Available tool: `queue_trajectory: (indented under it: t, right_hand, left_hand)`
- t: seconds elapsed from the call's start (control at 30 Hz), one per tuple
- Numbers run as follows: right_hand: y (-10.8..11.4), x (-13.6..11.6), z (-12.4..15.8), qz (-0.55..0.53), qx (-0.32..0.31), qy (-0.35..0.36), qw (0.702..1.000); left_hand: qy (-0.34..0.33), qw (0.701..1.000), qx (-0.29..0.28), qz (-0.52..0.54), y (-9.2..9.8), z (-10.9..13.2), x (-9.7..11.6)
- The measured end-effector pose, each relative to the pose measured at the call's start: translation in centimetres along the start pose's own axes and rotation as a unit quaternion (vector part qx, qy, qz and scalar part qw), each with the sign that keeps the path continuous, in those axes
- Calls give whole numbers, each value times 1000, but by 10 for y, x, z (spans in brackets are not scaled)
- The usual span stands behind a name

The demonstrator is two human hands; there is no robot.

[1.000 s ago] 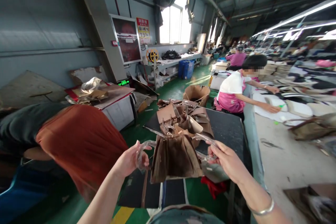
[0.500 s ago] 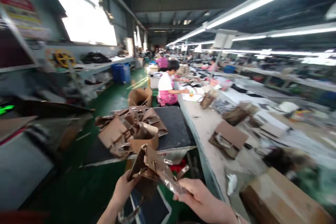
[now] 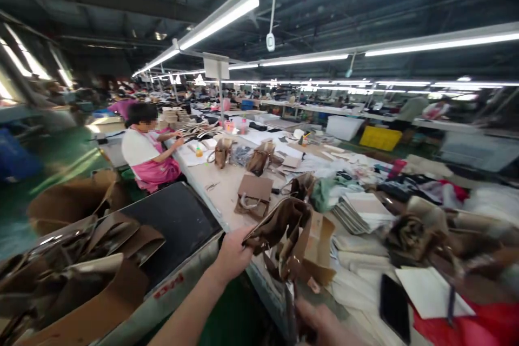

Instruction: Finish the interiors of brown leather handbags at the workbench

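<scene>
1. Writing: I get red characters (image 3: 168, 285) on the side of the black counter (image 3: 182, 221); too blurred for me to read.
2. Left arm: slants up and right from bottom centre, my left hand (image 3: 232, 255) out at the near edge of the pale counter (image 3: 219, 205). Fingers grasping the top edge of the brown bag (image 3: 270, 230).
3. Right hand (image 3: 320, 321): low, just under the bag, pointing up and left, motion-blurred. Beside a strap (image 3: 290, 303); I can't tell whether the fingers grip it.
4. Bag: tilted, mouth open, at the pale counter's edge, in front of the carton (image 3: 322, 238).
5. Pale counter: flap bag (image 3: 254, 194) beyond; phone (image 3: 394, 308) and pen (image 3: 451, 305) on the right, pen across white paper (image 3: 430, 289).
6. Black counter: brown pieces (image 3: 101, 286) heaped at left.
7. Co-worker (image 3: 148, 159), pink and white clothes, at the pale counter's far left side.
</scene>
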State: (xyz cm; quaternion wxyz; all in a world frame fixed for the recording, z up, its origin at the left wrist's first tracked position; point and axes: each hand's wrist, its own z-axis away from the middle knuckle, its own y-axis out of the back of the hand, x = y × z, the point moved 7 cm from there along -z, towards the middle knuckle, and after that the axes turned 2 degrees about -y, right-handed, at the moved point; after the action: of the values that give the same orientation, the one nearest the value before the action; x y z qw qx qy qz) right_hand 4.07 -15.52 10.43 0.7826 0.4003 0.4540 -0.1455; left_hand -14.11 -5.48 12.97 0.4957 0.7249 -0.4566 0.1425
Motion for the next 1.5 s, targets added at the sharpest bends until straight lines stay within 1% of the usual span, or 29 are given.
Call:
queue_trajectory:
  t: [0.07, 0.1, 0.17, 0.2, 0.23, 0.3, 0.33, 0.4, 0.47, 0.5, 0.53, 0.57, 0.6, 0.7, 0.77, 0.83, 0.9, 0.97, 1.03, 1.1, 1.17, 1.23, 1.4, 1.5]
  right_hand:
    - [19, 23, -2, -40, 56, 6, 998]
    - [26, 37, -7, -62, 87, 7, 994]
    - [33, 68, -24, -119, 125, 16, 985]
    - [34, 83, -34, -159, 140, 19, 977]
    - [32, 98, -46, -202, 141, 12, 969]
    - [28, 122, -63, -252, 147, -12, 956]
    - [28, 129, -68, -253, 143, -16, 957]
    - [32, 133, -69, -210, 114, -10, 971]
    - [44, 131, -61, -110, 76, 3, 991]
    - [55, 129, -55, -44, 72, 7, 996]
    - [70, 127, -48, 16, 87, 12, 996]
    - [89, 123, -43, 54, 117, 23, 991]
    - [110, 119, -38, 71, 158, 39, 984]
    - [173, 105, -32, 102, 296, 91, 946]
    - [202, 96, -39, 140, 342, 124, 921]
    - [220, 87, -55, 176, 347, 150, 909]
    - [226, 82, -76, 218, 323, 146, 909]
    - [226, 79, -96, 272, 288, 120, 910]
    - [223, 78, -110, 334, 257, 89, 902]
    - [219, 77, -118, 387, 232, 65, 890]
    - [217, 78, -121, 425, 216, 43, 878]
    - [218, 80, -121, 440, 214, 28, 871]
    - [223, 86, -114, 423, 237, 19, 874]
    - [224, 90, -112, 415, 241, 10, 877]
  left_hand:
    - [-29, 999, -27, 11, -30, -39, 12]
    - [-35, 999, -40, 13, -46, -55, 13]
    - [-21, 998, -67, 5, -79, -81, 6]
    - [-5, 997, -79, -5, -95, -90, -3]
    - [17, 996, -86, -16, -110, -97, -13]
    - [55, 994, -91, -26, -135, -107, -33]
    - [66, 993, -91, -22, -145, -110, -41]
    - [69, 993, -95, -3, -158, -115, -50]
    - [60, 992, -108, 10, -164, -119, -54]
    - [56, 992, -116, 11, -166, -121, -54]
    - [52, 991, -126, 10, -167, -122, -54]
    - [48, 990, -134, 9, -167, -122, -54]
    - [45, 989, -143, 6, -168, -123, -54]
    - [49, 987, -155, -8, -167, -122, -55]
    - [52, 986, -161, -10, -165, -123, -54]
    - [43, 984, -174, 8, -163, -123, -50]
    - [35, 981, -185, 49, -161, -124, -46]
    - [40, 977, -186, 95, -160, -126, -43]
    - [56, 978, -168, 110, -161, -127, -44]
    - [70, 984, -140, 89, -163, -128, -47]
    - [78, 988, -117, 67, -167, -130, -51]
    - [76, 989, -105, 67, -171, -132, -53]
    - [74, 985, -116, 103, -177, -139, -60]
    - [72, 986, -116, 101, -179, -144, -63]
